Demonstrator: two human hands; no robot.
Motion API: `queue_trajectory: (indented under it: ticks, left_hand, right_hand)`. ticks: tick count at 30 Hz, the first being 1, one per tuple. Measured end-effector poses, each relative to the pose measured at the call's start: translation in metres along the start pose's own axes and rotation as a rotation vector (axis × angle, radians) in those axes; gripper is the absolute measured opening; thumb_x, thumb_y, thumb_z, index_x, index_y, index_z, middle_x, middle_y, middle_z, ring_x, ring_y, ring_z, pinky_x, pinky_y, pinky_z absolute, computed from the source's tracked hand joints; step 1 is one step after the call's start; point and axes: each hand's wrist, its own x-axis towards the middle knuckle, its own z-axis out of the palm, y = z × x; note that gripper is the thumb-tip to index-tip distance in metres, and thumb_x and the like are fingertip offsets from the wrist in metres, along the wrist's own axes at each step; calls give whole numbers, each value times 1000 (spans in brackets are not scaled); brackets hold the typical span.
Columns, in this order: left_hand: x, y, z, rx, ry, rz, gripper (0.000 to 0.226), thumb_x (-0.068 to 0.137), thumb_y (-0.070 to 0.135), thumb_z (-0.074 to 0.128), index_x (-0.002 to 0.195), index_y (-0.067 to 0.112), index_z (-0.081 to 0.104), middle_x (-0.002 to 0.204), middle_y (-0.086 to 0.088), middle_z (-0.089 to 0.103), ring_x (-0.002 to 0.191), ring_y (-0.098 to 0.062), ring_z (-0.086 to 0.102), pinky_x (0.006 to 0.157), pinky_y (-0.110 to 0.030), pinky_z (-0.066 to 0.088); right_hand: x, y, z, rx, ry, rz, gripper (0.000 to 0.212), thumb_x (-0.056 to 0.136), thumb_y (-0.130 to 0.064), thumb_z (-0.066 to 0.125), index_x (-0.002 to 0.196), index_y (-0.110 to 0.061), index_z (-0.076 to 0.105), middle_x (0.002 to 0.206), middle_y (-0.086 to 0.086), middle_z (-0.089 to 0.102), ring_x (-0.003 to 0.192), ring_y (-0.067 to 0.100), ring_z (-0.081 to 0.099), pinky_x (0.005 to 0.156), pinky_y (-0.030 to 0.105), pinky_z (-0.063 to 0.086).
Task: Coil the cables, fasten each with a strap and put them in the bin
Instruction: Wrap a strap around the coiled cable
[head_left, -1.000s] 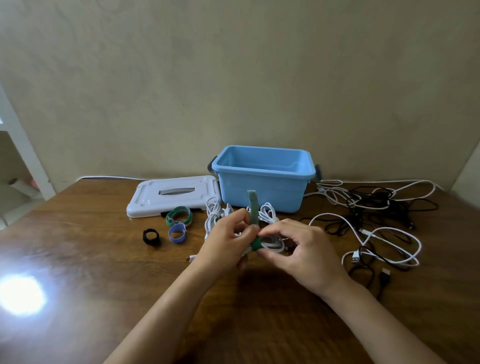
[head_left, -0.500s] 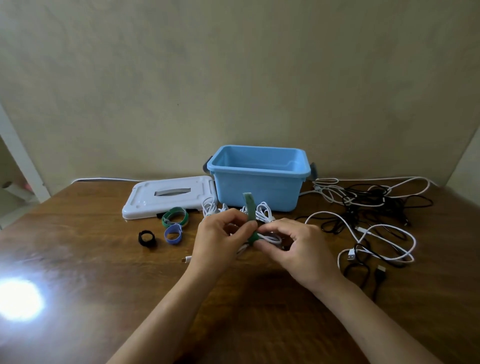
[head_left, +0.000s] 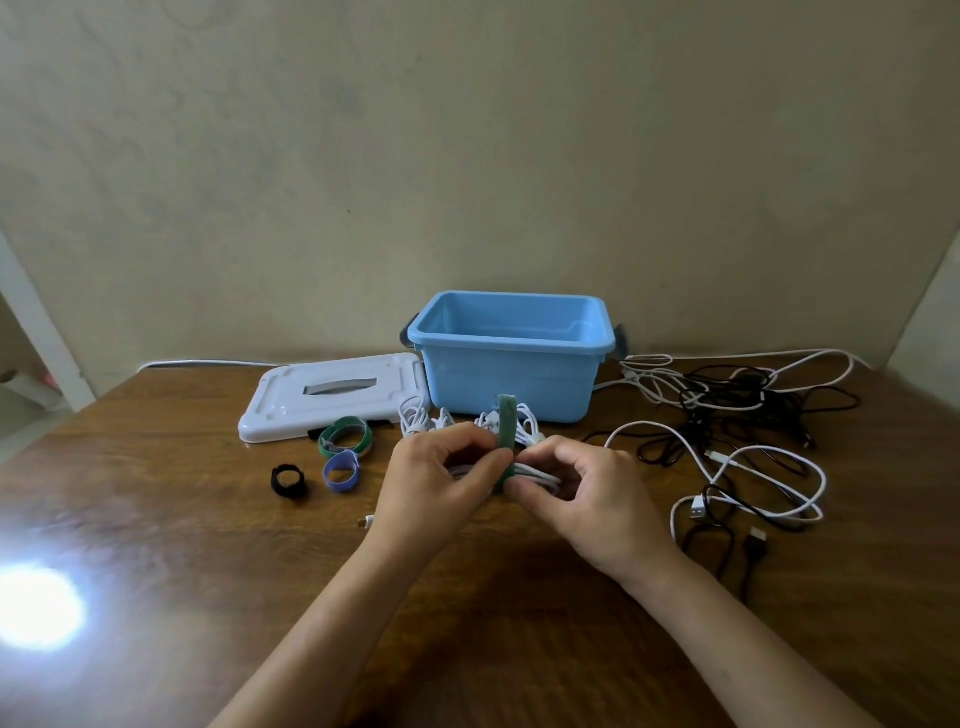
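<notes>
- A black strap (head_left: 287, 481), a purple strap (head_left: 341, 470) and a green loop (head_left: 345, 435) are laid on the wooden table (head_left: 156, 519), in front of a white lid (head_left: 332, 395).
- A coiled white cable (head_left: 535, 475) is gripped by the left hand (head_left: 436, 488).
- A green strap (head_left: 506, 434), its end upright, is pinched against the coil by the right hand (head_left: 587, 499).
- Behind the hands, a blue bin (head_left: 511, 353) is seen.
- Loose black and white cables (head_left: 737, 415) are spread at the right.
</notes>
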Motion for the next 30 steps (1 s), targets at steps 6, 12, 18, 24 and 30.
queue_trajectory:
  ticks: [6, 12, 18, 24, 30]
  left_hand:
    - [2, -2, -1, 1, -62, -17, 5, 89, 21, 74, 93, 24, 75, 85, 10, 74, 83, -10, 71, 73, -36, 62]
    - [2, -2, -2, -43, -51, -57, 8, 87, 14, 76, 89, 21, 74, 83, 7, 74, 81, -11, 72, 73, -34, 62]
    - [2, -3, 2, -71, -8, -14, 8, 87, 9, 75, 85, 15, 70, 78, 3, 71, 75, -17, 70, 70, -47, 60]
    - [2, -5, 6, -5, -2, 9, 9, 90, 17, 72, 98, 21, 72, 80, 8, 72, 78, -13, 71, 71, -42, 61]
    - [0, -4, 9, 123, 63, 87, 12, 88, 20, 74, 88, 31, 69, 85, 15, 70, 83, -4, 67, 71, -24, 58]
  right_hand:
    - [1, 1, 1, 42, -9, 36, 23, 84, -41, 80, 101, -27, 76, 90, -16, 75, 87, 0, 69, 70, 16, 55]
    - [3, 2, 3, 122, -31, 97, 19, 86, -39, 78, 100, -27, 75, 92, -13, 74, 89, 2, 68, 73, 18, 55]
    - [4, -1, 3, 174, -22, 117, 15, 90, -33, 76, 103, -26, 76, 93, -11, 75, 91, 6, 69, 79, 24, 57]
    - [5, 0, 1, 220, -24, 150, 14, 92, -32, 74, 101, -22, 77, 91, -3, 76, 88, 13, 71, 81, 40, 60]
    - [6, -2, 1, 265, -25, 201, 17, 91, -37, 72, 96, -22, 77, 77, -7, 75, 74, 9, 69, 68, 33, 57]
